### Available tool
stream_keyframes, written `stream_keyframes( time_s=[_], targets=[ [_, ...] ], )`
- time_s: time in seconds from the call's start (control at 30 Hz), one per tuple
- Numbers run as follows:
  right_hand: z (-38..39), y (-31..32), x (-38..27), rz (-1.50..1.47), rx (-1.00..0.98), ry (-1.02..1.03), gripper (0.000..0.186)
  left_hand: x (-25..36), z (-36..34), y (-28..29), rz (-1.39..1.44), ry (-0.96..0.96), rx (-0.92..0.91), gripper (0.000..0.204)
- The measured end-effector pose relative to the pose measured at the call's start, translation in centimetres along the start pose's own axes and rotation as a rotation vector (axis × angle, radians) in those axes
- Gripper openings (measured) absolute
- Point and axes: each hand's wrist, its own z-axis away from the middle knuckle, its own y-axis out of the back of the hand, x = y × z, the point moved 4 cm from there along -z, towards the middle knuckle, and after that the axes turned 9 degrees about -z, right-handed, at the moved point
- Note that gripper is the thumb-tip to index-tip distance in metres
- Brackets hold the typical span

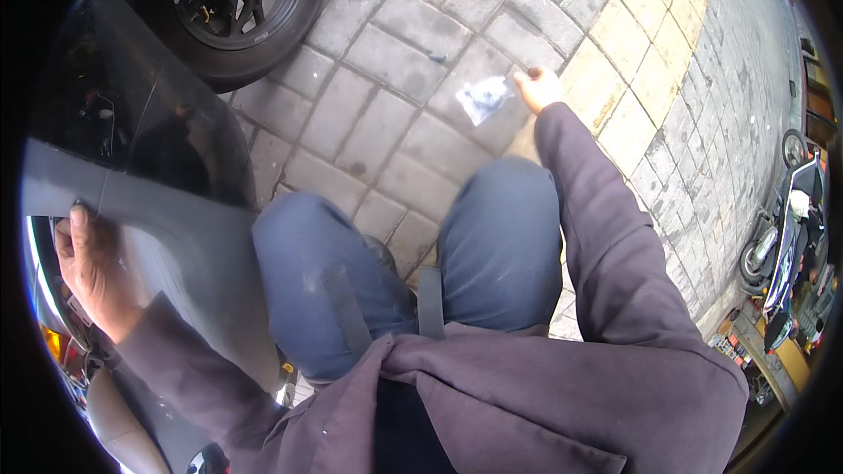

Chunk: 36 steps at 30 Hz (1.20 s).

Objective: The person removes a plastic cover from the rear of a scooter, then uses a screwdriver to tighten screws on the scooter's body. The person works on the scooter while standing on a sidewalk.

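Note:
My right hand (538,89) is out over the paving, its thumb and fingers pinching the edge of a small clear plastic bag (485,99). Blur hides what the bag contains. At the left, my left hand (92,270) is closed at the edge of a grey motorbike body panel (176,180), thumb pressed on its face. A small dark spot shows at the thumb tip; what it is cannot be made out. The fingers behind are partly hidden. Above the grey part, the bodywork is glossy black (189,127).
Beyond the bodywork stands a black-tyred wheel (255,39). On the grey paving (399,57) lies a small dark piece (437,57). A yellow paving strip (637,22) runs to the right. My bent knees (500,237) are in front. Another motorbike (786,237) is parked far right.

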Motion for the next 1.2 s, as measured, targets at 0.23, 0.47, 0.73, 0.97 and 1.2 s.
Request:
stream_keyframes(
  time_s=[0.23, 0.47, 0.73, 0.97, 1.2],
  targets=[
    [2.4, -5.0, -8.3, -0.005, -0.081, 0.462, 0.038, 4.9, 2.9, -1.5, -0.024, -0.019, 0.094, 0.029],
    [-1.1, -13.5, -12.2, 0.187, -0.014, 0.823, 0.04, 6.6, 3.3, -2.0, -0.432, -0.141, 0.223, 0.021],
    [4.5, -2.9, -28.2, -0.427, -0.319, 0.668, 0.011, 5.1, 0.1, -2.1, -0.185, 0.021, 0.204, 0.045],
    [27.6, 9.7, -50.1, -0.935, -0.995, 1.03, 0.017, 13.2, 3.0, -3.0, 0.004, -0.515, 0.194, 0.045],
    [36.7, 8.9, -60.0, -1.114, -1.046, 0.891, 0.016, 16.5, 1.2, 3.5, 0.189, -0.522, 0.3, 0.012]
  ],
)
